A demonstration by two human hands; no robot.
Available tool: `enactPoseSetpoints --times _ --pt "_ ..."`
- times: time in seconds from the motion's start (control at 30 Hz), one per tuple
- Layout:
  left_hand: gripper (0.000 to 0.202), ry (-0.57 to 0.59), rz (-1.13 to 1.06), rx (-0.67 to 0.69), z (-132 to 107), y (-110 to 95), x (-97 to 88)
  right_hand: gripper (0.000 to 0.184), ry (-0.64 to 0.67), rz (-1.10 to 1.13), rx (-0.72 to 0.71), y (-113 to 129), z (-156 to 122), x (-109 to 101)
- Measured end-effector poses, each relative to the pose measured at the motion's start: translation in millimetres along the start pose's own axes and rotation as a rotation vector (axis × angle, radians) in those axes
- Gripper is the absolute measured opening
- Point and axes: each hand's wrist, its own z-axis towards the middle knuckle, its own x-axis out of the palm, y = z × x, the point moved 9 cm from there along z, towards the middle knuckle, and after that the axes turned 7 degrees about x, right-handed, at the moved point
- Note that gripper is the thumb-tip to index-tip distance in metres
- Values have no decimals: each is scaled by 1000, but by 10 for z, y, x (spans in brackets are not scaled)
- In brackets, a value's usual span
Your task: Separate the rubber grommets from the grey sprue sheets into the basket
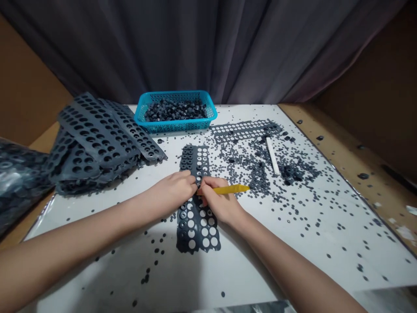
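A: Where is the dark grey, rubber-looking strip with rows of round holes (197, 227) placed?

B: It is laid lengthwise near the middle of the flat white surface (120, 226), well apart from the left and right edges, one end pointed at the near edge.

A: And the hands?

B: The left hand (180, 187) is rested on the strip, fingers curled narrow; whether anything is pinched beneath them cannot be told. In the right hand (220, 200), a slim yellow tool (233, 189) is gripped, its exposed end aimed toward the right edge.

A: How is the strip judged to handle?

B: Light and bendable, not brittle. Similar dark grey perforated sheets (97, 139) are heaped loosely toward the far left corner, with some bending seen. Little slipping is expected, but the thin webs between holes could be torn if tugged.

A: Where is it best held?

B: By the solid central band, pressed flat against the surface; the ragged outer margins are better left unpulled.
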Motion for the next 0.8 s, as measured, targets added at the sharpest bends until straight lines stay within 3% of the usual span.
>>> enactPoseSetpoints --times 0.17,0.27,0.37,0.47,0.63,0.8 --pt "24 -63 157 113 -18 -68 70 27 -3 -1 6 14 5 -10" --pt "25 -113 129 131 -56 -15 99 27 -4 1 9 16 4 -17" --pt "25 -90 -7 116 -87 86 127 28 -12 -8 9 8 1 -24" --pt "22 -142 -302 -4 -134 255 77 28 -10 -3 -1 -4 0 -16" --pt "19 -314 -616 -386 -306 590 106 29 -1 7 -3 -27 4 6" --pt "20 -358 -750 -478 -353 640 183 29 4 15 -9 -15 7 14"
